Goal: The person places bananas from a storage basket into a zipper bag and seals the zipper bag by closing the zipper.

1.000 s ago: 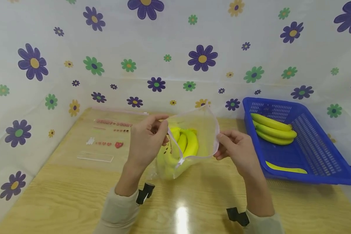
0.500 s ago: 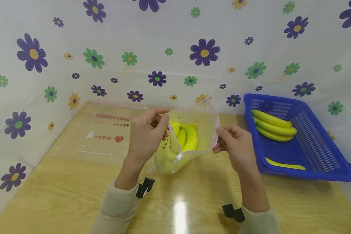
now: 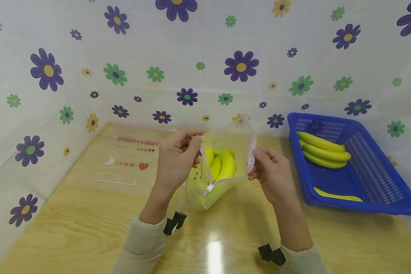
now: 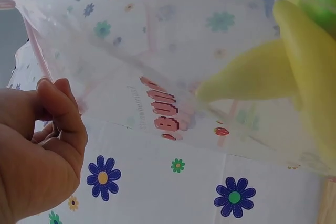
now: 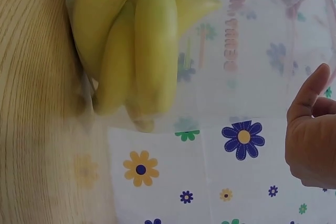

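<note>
A clear zip bag [image 3: 241, 148] with a pale pink zip edge stands open-mouthed on the table, with several yellow bananas [image 3: 226, 167] inside. My left hand [image 3: 176, 160] pinches the left side of its mouth between thumb and fingers. On the opposite side, my right hand [image 3: 272, 171] pinches the pink edge. The white zip slider [image 3: 209, 188] sits at the near corner of the mouth. In the right wrist view, the bananas [image 5: 155, 51] rest low in the bag near the wood. Pink lettering [image 4: 167, 111] shows on the bag wall in the left wrist view.
A blue plastic basket [image 3: 363, 208] stands at the right, holding a bunch of bananas [image 3: 325, 150] and a single banana [image 3: 337, 196]. At the left, another clear zip bag [image 3: 116, 179] with printed letters and a strawberry lies flat. A flower-patterned sheet [image 3: 198, 42] hangs behind the table.
Both hands keep their pinch on the bag's edge. The right hand has shifted slightly left along with its wrist. The bag stays in place, its mouth spread.
</note>
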`<state>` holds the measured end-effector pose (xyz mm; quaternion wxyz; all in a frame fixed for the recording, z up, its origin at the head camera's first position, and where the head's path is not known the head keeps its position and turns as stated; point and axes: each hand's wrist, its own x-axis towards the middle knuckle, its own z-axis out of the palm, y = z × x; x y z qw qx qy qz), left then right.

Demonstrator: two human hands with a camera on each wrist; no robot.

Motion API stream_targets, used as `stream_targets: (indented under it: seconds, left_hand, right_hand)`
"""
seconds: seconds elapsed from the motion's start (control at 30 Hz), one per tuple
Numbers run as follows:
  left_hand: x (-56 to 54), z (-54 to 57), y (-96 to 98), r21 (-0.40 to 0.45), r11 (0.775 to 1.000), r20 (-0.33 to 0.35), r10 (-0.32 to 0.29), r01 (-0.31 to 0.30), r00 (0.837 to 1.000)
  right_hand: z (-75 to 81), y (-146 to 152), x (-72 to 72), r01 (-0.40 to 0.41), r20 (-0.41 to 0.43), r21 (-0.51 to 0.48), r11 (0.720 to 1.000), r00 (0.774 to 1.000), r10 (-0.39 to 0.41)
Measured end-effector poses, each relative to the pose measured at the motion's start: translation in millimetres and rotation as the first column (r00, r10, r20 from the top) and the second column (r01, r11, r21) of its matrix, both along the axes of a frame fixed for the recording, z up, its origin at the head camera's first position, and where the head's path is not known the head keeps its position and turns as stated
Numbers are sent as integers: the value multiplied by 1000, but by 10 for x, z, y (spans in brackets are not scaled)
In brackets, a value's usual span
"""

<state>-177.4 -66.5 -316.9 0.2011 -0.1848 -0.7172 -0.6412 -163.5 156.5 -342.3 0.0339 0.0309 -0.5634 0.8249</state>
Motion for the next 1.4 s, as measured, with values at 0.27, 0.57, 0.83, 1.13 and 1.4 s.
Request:
stream_targets:
  seconds: [0.27, 0.57, 0.83, 1.13, 1.4]
  left_hand:
    - [-47, 17, 19, 29, 1000, 70, 5, -7, 998]
    - [-39, -8, -20, 157, 988, 162, -18, -8, 987]
    - [-34, -27, -40, 159, 987, 200, -43, 11, 979]
    - [-34, 0, 14, 155, 986, 235, -96, 60, 967]
    - [-15, 34, -15, 125, 980, 261, -183, 155, 948]
  right_hand:
    - [-13, 42, -79, -15, -5, -39, 999, 1000, 15]
    - [-16, 11, -73, -40, 16, 38, 998, 999, 39]
    - [-44, 25, -133, -9, 23, 25, 1000, 1000, 9]
    - [-37, 64, -131, -10, 15, 57, 998, 1000, 9]
    - [8, 65, -129, 20, 65, 131, 991, 997, -29]
